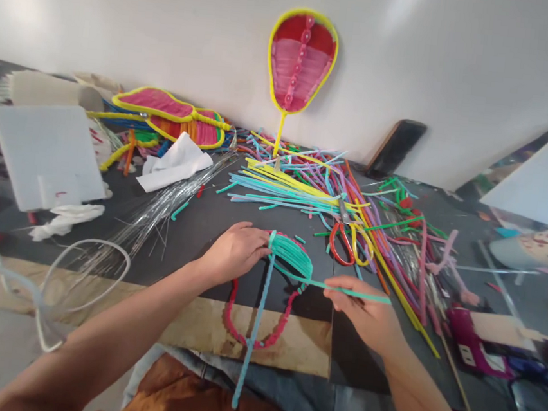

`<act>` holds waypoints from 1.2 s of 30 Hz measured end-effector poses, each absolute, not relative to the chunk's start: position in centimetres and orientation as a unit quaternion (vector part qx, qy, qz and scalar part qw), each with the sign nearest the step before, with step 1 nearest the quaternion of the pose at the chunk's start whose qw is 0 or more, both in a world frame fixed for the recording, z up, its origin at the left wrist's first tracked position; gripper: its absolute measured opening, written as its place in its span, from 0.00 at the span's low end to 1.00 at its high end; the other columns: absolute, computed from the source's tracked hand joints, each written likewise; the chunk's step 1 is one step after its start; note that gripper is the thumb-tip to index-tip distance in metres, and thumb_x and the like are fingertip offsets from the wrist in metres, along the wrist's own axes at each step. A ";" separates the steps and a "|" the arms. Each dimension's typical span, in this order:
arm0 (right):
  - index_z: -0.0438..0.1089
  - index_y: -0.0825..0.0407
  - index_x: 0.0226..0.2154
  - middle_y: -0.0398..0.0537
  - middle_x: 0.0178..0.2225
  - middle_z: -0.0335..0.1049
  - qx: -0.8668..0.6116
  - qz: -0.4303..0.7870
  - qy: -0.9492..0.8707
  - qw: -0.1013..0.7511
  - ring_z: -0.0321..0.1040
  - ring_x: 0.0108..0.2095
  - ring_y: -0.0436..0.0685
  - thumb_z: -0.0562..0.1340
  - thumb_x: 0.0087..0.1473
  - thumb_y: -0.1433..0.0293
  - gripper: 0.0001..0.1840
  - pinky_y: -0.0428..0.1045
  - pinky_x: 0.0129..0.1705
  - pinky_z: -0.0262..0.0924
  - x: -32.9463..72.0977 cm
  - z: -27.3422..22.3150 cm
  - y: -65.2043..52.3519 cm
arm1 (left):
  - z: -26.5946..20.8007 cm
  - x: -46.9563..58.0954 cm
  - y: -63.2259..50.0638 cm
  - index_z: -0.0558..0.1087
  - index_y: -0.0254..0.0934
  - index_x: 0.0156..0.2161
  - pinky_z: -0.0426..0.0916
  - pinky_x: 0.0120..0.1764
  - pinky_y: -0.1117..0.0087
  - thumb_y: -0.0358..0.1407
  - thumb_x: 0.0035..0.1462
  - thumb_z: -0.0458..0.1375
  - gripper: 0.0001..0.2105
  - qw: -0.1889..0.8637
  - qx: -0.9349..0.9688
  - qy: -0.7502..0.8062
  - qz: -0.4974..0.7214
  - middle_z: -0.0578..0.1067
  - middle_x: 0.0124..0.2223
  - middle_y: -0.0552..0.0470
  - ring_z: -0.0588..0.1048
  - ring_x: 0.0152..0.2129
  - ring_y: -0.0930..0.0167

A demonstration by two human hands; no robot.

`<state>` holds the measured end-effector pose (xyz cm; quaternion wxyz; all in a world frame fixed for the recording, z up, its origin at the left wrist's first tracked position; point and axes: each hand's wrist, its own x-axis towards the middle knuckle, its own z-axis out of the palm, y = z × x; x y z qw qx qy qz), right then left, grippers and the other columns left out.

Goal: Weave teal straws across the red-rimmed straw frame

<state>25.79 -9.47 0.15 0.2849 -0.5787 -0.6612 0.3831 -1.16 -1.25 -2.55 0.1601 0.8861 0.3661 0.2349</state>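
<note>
Between my hands is a pipe-cleaner frame, a pink loop (231, 311) with a light blue stem (257, 320) running down its middle and out below. Turquoise pipe cleaners (293, 257) lie in close rows across its upper right part. My left hand (239, 250) pinches the frame at its top, beside the stem. The fingers of my right hand (358, 307) are closed on a loose turquoise pipe cleaner (317, 284), which runs from the frame's right edge past the fingertips. Just beyond my right hand lie scissors (343, 243) with red and yellow handles.
A finished pink and yellow paddle shape (297, 62) stands upright at the back. Many coloured pipe cleaners (295, 188) are heaped before it. Silver wires (168, 195) and crumpled white paper (176, 162) lie left. A phone (396, 147) leans on the wall; a magenta glue gun (471, 341) is at right.
</note>
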 end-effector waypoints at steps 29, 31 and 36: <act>0.69 0.53 0.31 0.47 0.23 0.71 -0.481 0.099 -0.829 0.266 0.68 0.26 0.54 0.56 0.59 0.69 0.09 0.50 0.36 0.53 20.7 -2.1 -5.1 | -0.3 -1.0 -2.1 0.70 0.37 0.35 0.64 0.37 0.70 0.36 0.62 0.50 0.08 0.219 0.842 0.419 0.261 0.74 0.28 0.54 0.72 0.28 0.72; 0.70 0.53 0.32 0.47 0.23 0.71 -0.488 0.109 -0.825 0.265 0.69 0.27 0.54 0.56 0.59 0.69 0.09 0.50 0.36 0.53 20.8 -2.3 -5.0 | -0.3 -1.1 -2.1 0.70 0.38 0.36 0.64 0.38 0.70 0.35 0.61 0.51 0.07 0.232 0.844 0.413 0.252 0.75 0.29 0.54 0.72 0.30 0.71; 0.70 0.52 0.33 0.46 0.24 0.73 -0.496 0.129 -0.812 0.278 0.69 0.27 0.53 0.57 0.59 0.68 0.08 0.50 0.37 0.55 20.9 -2.3 -4.9 | -0.2 -1.5 -1.7 0.70 0.38 0.43 0.65 0.43 0.69 0.30 0.58 0.53 0.09 0.275 0.865 0.357 0.222 0.76 0.36 0.52 0.71 0.38 0.70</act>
